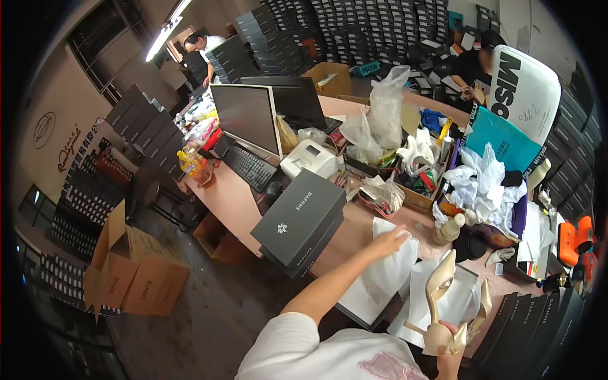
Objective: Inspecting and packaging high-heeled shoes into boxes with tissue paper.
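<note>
My right hand (pixel 449 358), low in the view, is closed round a pair of beige high-heeled shoes (pixel 438 285), raised over an open shoebox (pixel 467 278) lined with white paper. One shoe partly covers the other. Further left, my left hand (pixel 387 243) reaches across to white tissue paper (pixel 405 253) lying on an open dark box part (pixel 364 301). Its fingers look pinched on the sheet's far edge. Beyond my left forearm rests a closed dark grey shoebox (pixel 297 218), stacked on another.
Dark shoeboxes (pixel 529 329) stand at the near right. Behind the work spot are a bottle (pixel 449 229), a crate of crumpled paper (pixel 487 183), a white printer (pixel 310 158), a monitor (pixel 247 120) and a keyboard (pixel 248 166). Cartons (pixel 152 272) sit on the floor; two people work farther off.
</note>
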Motion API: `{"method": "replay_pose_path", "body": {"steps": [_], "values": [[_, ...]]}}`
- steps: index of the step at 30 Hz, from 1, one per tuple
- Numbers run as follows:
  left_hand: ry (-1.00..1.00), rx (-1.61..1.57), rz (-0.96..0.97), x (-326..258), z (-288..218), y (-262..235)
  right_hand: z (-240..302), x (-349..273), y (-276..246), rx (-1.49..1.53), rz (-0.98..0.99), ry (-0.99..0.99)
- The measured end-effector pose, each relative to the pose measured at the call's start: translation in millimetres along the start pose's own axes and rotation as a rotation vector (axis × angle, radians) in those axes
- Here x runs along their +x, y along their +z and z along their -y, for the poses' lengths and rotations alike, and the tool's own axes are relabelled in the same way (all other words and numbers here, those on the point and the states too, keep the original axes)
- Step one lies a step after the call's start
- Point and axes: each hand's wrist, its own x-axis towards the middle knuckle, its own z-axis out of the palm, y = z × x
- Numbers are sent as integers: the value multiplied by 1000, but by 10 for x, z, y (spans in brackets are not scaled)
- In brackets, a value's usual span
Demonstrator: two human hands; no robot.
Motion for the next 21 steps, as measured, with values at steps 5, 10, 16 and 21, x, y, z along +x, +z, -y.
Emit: {"method": "replay_pose_path", "body": {"steps": [5, 10, 16, 21], "values": [[-321, 158, 310, 669, 198, -257, 49, -60, 215, 65, -65, -107], [-42, 66, -179, 360, 438, -37, 329, -107, 205, 82, 19, -94], [481, 61, -381, -898, -829, -188, 361, -197, -143, 525, 215, 0], [428, -458, -460, -1928, -1076, 419, 95, 136, -92, 936, 81, 254]]}}
